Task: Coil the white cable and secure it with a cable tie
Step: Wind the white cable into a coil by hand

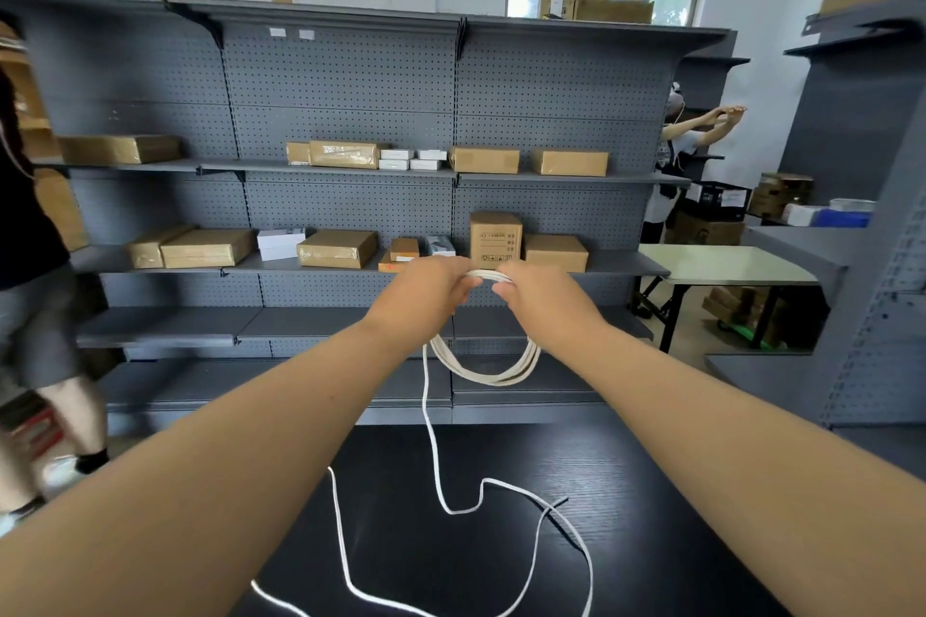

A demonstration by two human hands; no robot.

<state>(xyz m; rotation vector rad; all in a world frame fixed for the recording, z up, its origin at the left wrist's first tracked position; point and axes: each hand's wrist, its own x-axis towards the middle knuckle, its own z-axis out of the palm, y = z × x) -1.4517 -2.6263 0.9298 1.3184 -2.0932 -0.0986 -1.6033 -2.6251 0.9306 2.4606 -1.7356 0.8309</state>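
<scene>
At the far left edge of the frame a person [30, 266] in a black top and grey shorts stands beside grey pegboard shelving [340, 80]. Its shelves carry cardboard boxes [338, 248] and a few small white ones. Centre frame, two bare forearms reach forward. The left hand [426, 288] has its fingers curled round the top of the white cable [483, 368], pinching the gathered loops there. The right hand [538, 301], just beside it and nearly touching, also grips the top of the bundle with curled fingers. Several loops hang below both hands in a rounded coil, held in the air in front of the lower shelves. From the coil's left side one strand drops to the black table [651, 491] in the lower middle of the frame and wanders across it in loose bends toward the bottom edge. A thin dark strip [560, 502] lies on the table against that loose run; whether it is the cable tie cannot be told. Right of centre stands a pale folding table [721, 266], and behind it a second person [674, 150] with both arms raised.
</scene>
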